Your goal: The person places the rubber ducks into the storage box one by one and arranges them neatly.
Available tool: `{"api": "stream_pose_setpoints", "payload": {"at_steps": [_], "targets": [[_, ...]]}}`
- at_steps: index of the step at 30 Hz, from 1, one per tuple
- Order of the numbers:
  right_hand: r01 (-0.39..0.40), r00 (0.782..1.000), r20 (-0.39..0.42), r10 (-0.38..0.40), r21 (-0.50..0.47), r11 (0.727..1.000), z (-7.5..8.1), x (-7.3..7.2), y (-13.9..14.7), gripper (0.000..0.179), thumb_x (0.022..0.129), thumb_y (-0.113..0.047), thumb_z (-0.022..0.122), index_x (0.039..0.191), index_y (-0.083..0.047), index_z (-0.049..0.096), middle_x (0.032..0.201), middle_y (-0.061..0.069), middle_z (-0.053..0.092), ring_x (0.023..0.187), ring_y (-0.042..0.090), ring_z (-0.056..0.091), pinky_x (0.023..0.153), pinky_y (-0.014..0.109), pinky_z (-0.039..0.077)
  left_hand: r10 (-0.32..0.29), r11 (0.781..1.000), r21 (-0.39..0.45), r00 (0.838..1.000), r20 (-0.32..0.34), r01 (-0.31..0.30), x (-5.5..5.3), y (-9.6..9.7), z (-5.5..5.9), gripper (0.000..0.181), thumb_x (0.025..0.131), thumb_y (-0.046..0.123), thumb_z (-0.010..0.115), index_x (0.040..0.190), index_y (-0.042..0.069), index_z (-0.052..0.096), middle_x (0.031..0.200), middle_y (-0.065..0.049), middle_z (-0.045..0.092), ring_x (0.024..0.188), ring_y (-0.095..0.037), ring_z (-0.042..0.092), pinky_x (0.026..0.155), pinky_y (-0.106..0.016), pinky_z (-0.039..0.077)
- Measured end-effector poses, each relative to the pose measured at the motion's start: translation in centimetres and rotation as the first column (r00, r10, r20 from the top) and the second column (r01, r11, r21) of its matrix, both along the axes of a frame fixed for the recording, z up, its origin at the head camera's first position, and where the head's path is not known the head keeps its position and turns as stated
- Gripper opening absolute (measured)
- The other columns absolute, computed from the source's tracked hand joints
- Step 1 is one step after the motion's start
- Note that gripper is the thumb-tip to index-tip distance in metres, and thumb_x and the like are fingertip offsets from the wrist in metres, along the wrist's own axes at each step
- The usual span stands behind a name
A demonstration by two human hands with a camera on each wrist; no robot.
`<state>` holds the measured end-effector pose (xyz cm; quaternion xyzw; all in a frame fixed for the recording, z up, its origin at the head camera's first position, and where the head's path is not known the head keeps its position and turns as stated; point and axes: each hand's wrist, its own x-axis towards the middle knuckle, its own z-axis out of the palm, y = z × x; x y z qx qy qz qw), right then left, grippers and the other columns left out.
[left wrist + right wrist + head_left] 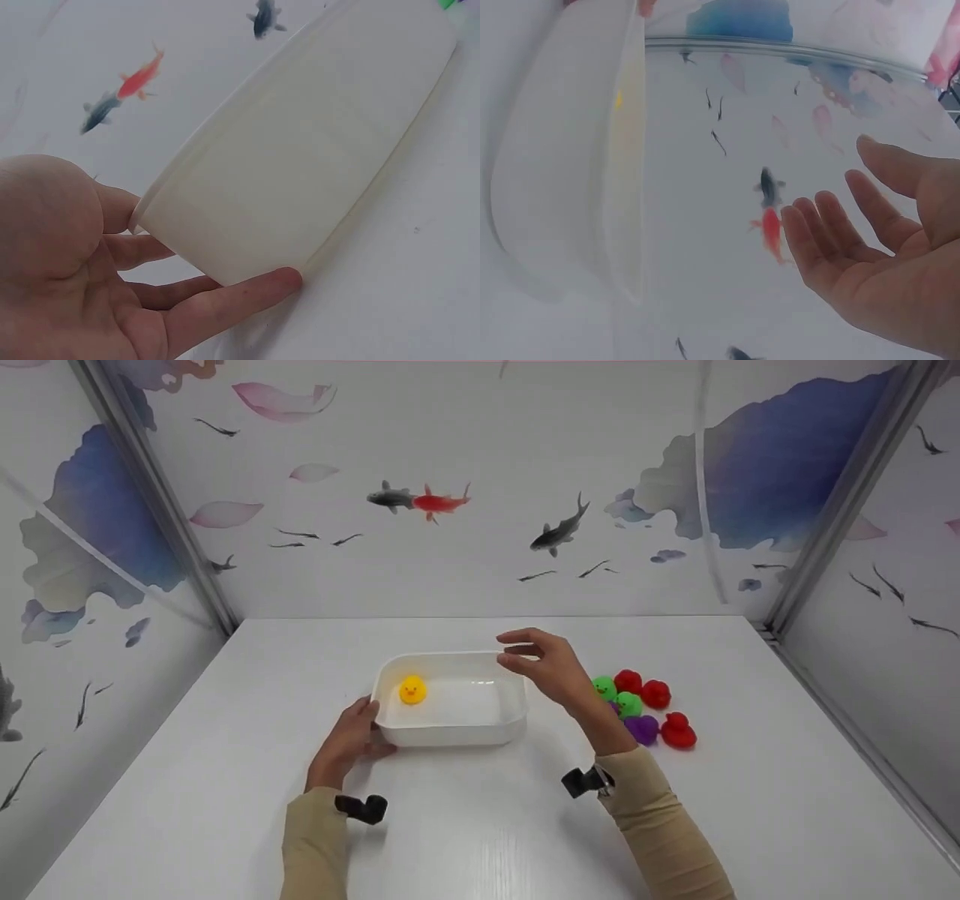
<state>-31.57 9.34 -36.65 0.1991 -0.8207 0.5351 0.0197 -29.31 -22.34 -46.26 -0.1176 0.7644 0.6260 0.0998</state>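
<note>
A white rectangular tub (450, 735) stands on the table with one yellow rubber duck (412, 690) in its left part. My left hand (351, 741) holds the tub's left end near the front corner. The left wrist view shows fingers (244, 296) against the tub's wall (300, 150), one along its lower edge. Over the tub's right rear corner is my right hand (544, 664), fingers spread and slightly bent, holding nothing. In the right wrist view that hand (877, 255) appears apart from the tub (555, 165).
Right of the tub, partly behind my right forearm, is a cluster of rubber ducks: green ducks (628, 704), red ducks (656, 694) and a purple duck (642, 730). A separate red duck (679, 733) sits at its front right. Printed fish panels (450, 570) enclose the white table (465, 825).
</note>
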Motion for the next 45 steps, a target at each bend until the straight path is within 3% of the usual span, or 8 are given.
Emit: {"api": "stream_pose_setpoints", "payload": {"at_steps": [10,16,23,31,36,40,45], "targets": [[0.103,0.992,0.068,-0.107,0.065,0.993,-1.4,-1.0,2.8,0.041,0.095,-0.032,0.069,0.132,-0.015,0.063,0.14,0.011,0.061,0.131,0.033,0.058,0.106,0.047,0.052,0.001,1.0,-0.031,1.0,0.006,-0.001,0.3,0.0,-0.1,0.057,0.111,0.036,0.03,0.161,0.011,0.019,0.153,-0.022,0.042,0.133,-0.033,0.047,0.102,-0.042,0.055],[0.112,0.992,0.059,-0.115,0.057,0.992,-1.0,-1.5,6.4,0.045,0.094,-0.034,0.07,0.134,-0.013,0.062,0.14,0.012,0.061,0.135,0.032,0.054,0.111,0.051,0.048,-0.013,1.0,-0.023,1.0,-0.021,0.012,0.6,0.0,-0.2,0.054,0.111,0.033,0.03,0.159,0.01,0.023,0.152,-0.024,0.043,0.137,-0.035,0.045,0.102,-0.044,0.055],[0.206,0.979,-0.007,-0.206,0.005,0.979,-0.7,-1.8,11.1,0.048,0.095,-0.039,0.067,0.134,-0.011,0.061,0.138,0.012,0.062,0.131,0.027,0.056,0.112,0.046,0.048,-0.014,1.0,-0.018,1.0,-0.014,0.014,0.5,-0.1,-0.2,0.055,0.111,0.035,0.03,0.16,0.011,0.022,0.154,-0.024,0.042,0.139,-0.035,0.043,0.104,-0.045,0.054],[0.287,0.957,0.029,-0.288,0.033,0.957,-0.4,-1.8,14.3,0.052,0.096,-0.042,0.065,0.139,-0.013,0.057,0.142,0.014,0.058,0.137,0.032,0.051,0.116,0.05,0.043,-0.012,0.999,-0.033,1.0,-0.001,0.012,0.2,-0.2,0.0,0.057,0.11,0.038,0.03,0.161,0.013,0.021,0.156,-0.02,0.041,0.141,-0.034,0.042,0.112,-0.049,0.047],[0.332,0.942,0.038,-0.334,0.061,0.941,-1.2,-2.1,16.6,0.056,0.096,-0.045,0.064,0.141,-0.012,0.055,0.145,0.016,0.055,0.139,0.035,0.047,0.117,0.054,0.041,-0.021,0.999,-0.04,1.0,-0.011,0.02,0.3,-0.1,0.2,0.057,0.111,0.037,0.03,0.161,0.012,0.02,0.154,-0.022,0.041,0.138,-0.034,0.043,0.111,-0.048,0.048],[0.348,0.935,0.048,-0.352,0.076,0.934,-2.2,-2.2,18.2,0.06,0.096,-0.047,0.063,0.142,-0.01,0.053,0.147,0.019,0.052,0.141,0.038,0.043,0.117,0.06,0.037,-0.02,0.998,-0.053,1.0,0.002,0.02,0.2,0.0,0.2,0.057,0.11,0.038,0.03,0.161,0.014,0.02,0.154,-0.02,0.042,0.139,-0.033,0.042,0.116,-0.052,0.041],[0.363,0.925,0.087,-0.371,0.095,0.927,-3.7,-2.4,19.9,0.064,0.096,-0.049,0.063,0.144,-0.009,0.051,0.149,0.021,0.049,0.142,0.04,0.041,0.118,0.062,0.034,-0.014,0.999,-0.053,1.0,-0.006,0.013,0.1,0.1,0.0,0.056,0.11,0.038,0.031,0.16,0.014,0.022,0.152,-0.02,0.045,0.137,-0.033,0.044,0.11,-0.048,0.049]]}}
